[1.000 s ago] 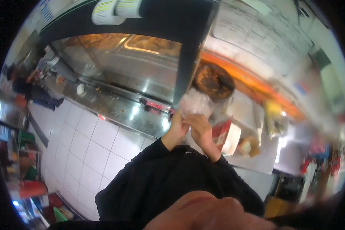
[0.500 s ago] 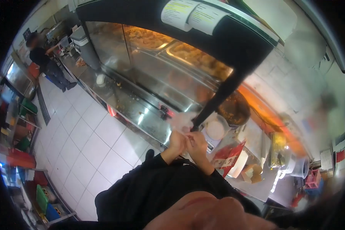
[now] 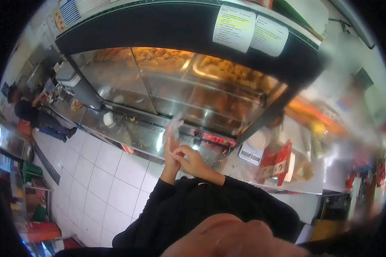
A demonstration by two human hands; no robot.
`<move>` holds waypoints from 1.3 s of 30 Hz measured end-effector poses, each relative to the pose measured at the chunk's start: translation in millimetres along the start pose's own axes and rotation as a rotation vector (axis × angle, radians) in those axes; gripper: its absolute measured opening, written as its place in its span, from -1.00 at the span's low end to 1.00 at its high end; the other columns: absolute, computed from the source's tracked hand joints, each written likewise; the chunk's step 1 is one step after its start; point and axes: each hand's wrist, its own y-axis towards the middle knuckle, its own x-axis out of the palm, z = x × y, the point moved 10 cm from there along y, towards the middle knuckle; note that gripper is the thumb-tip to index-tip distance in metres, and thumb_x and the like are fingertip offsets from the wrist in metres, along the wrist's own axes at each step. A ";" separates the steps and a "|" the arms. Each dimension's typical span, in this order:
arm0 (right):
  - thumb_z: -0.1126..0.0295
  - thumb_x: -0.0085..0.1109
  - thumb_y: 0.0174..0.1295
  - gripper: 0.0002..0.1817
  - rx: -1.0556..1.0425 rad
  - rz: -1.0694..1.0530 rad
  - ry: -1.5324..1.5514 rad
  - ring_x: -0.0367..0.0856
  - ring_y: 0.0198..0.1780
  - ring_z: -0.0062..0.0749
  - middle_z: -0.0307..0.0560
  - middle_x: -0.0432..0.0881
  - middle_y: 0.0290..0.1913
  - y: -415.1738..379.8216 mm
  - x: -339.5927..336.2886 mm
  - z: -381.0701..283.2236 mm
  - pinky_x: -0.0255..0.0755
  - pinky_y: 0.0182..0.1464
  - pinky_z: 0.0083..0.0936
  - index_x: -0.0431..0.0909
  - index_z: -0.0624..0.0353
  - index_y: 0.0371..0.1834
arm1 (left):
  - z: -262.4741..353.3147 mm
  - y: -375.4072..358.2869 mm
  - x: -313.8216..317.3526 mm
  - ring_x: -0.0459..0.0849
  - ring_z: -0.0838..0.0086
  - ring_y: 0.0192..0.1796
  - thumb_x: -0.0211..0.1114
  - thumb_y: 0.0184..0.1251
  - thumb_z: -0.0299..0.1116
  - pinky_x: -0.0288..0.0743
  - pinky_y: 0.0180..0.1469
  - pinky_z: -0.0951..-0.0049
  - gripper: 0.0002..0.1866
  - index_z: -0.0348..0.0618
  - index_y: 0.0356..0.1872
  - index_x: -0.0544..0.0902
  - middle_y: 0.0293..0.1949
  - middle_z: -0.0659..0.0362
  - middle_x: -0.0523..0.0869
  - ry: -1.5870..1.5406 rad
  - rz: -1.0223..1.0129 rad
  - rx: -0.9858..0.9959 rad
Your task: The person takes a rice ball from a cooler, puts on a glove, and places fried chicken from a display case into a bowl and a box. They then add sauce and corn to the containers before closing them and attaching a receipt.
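- Steel counter (image 3: 146, 138), wet and shiny: a small white item (image 3: 109, 119) and scattered crumbs (image 3: 132, 118) on it.
- Worktop (image 3: 233, 168) beside it: a white scale (image 3: 250, 154), a red box (image 3: 278, 165), a brown carton (image 3: 303, 171).
- White-tiled floor (image 3: 103, 171): a person (image 3: 35, 112) standing on it.

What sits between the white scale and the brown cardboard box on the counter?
Red packaging and a white piece beside it lie between the scale and the brown cardboard box, in the head view.
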 end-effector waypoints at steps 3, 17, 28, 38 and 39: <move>0.52 0.16 0.16 -0.89 -0.023 -0.159 0.027 0.58 -0.28 -0.29 -0.03 0.59 -0.27 0.3 29.1 -6.6 0.45 -0.15 -0.44 0.55 0.24 -0.24 | -9.4 8.8 -40.4 -0.29 0.10 0.52 -0.19 0.28 0.36 -0.39 0.41 -0.06 -0.15 0.22 0.49 -0.15 0.51 0.13 -0.16 0.128 -0.016 -0.051; 0.59 0.17 0.06 -0.95 0.111 1.034 -0.717 0.61 -0.19 -0.32 -0.07 0.64 -0.30 -148.7 -270.0 -29.4 0.44 -0.11 -0.46 0.59 0.24 -0.39 | 1.1 7.6 -59.7 -0.04 -0.04 0.46 -0.19 0.04 0.58 0.04 0.32 -0.33 0.10 0.14 0.47 -0.28 0.48 0.07 -0.13 -0.239 0.297 -0.081; 0.08 0.24 0.09 -0.53 0.800 1.755 -0.080 0.63 -0.45 -0.29 0.04 0.63 -0.41 -495.4 -513.0 143.4 0.49 -0.49 -0.36 0.52 0.33 -0.19 | -27.2 -39.4 -68.2 0.00 -0.06 0.44 -0.12 0.17 0.46 0.10 0.26 -0.40 -0.04 0.27 0.47 -0.26 0.48 0.10 -0.14 -0.210 0.555 -0.136; 0.63 -0.03 0.05 -0.76 0.621 1.527 -0.208 0.67 -0.36 0.00 0.22 0.55 -0.23 -486.6 -594.1 133.9 0.70 -0.43 -0.27 0.40 0.64 -0.24 | -31.4 -50.6 -79.8 0.22 -0.11 0.33 -0.14 0.24 0.41 0.13 0.21 -0.42 -0.30 0.33 0.33 0.22 0.46 0.11 -0.03 -0.318 0.565 -0.063; 0.63 -0.03 0.05 -0.76 0.620 1.512 -0.207 0.67 -0.36 0.00 0.22 0.55 -0.23 -469.8 -597.6 115.4 0.70 -0.43 -0.27 0.40 0.64 -0.24 | -31.7 -53.9 -85.7 0.16 -0.09 0.38 -0.15 0.24 0.41 0.11 0.23 -0.41 -0.29 0.38 0.36 0.18 0.47 0.12 -0.07 -0.323 0.570 -0.053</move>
